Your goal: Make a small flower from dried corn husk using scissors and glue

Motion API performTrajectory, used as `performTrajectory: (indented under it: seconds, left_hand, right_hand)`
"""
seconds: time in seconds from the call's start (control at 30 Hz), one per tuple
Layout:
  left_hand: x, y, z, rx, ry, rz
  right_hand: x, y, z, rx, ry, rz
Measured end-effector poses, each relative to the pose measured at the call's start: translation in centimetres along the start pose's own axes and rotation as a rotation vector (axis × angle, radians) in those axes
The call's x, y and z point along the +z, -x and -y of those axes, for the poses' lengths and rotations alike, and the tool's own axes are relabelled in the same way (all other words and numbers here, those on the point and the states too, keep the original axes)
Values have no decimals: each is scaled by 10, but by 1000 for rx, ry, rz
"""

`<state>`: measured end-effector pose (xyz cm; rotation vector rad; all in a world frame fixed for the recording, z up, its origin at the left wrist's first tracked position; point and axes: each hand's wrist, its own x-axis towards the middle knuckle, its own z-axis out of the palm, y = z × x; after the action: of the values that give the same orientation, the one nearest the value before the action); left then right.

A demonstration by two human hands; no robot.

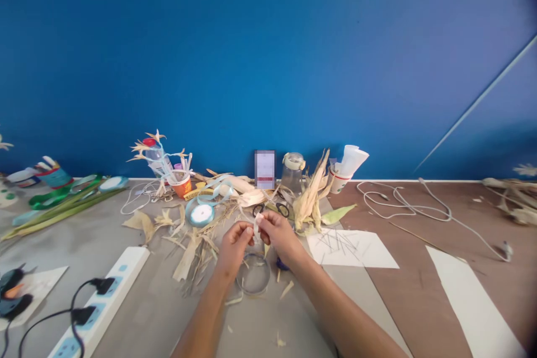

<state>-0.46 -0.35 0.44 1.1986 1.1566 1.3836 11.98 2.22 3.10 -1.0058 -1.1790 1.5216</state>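
Nearest to the viewer, both forearms come in from the lower edge, and between them a round ring (254,292) lies on the grey table (247,330); it may be a roll of clear tape, but this is not sure. Just beyond it, the left hand (235,241) and the right hand (278,233) meet over the table, and each one pinches, between thumb and forefinger, the same small pale strip (257,226). For good work with such a piece, it seems wise to keep both pinches close together and to press gently, because a thin and dry material can probably split. The fingers cover a part of the strip, so its full shape and its material are hard to make out; the other fingers are curled and partly hidden. Beside the right wrist, a dark blue object (282,263) is half covered, and one cannot tell what it is. Farther, behind the hands, two dark loops (282,210) look like scissor handles, with the blades not to be seen. Near the blue partition (268,67), the screen of the phone (264,169) is blurred and cannot be read
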Motion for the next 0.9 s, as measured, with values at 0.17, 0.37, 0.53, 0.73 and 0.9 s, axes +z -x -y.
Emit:
performTrajectory:
  seconds: [0.17,0.37,0.53,0.73,0.9]
  left_hand:
    - [0,-1,-1,-86,-33,70]
    - [2,2,-5,-175,-4,80]
    - [4,2,-4,-219,77,109]
    - [2,2,-4,-176,1,110]
    - [2,3,-4,-159,-96,53]
  right_hand:
    - [1,-1,-2,-10,-62,-32]
    - [-1,0,-5,-30,-89,-12]
    - [-4,0,-4,-19,-92,-24]
    - [-5,-1,-5,-49,-92,-40]
    - [-3,-2,-6,-63,-109,-57]
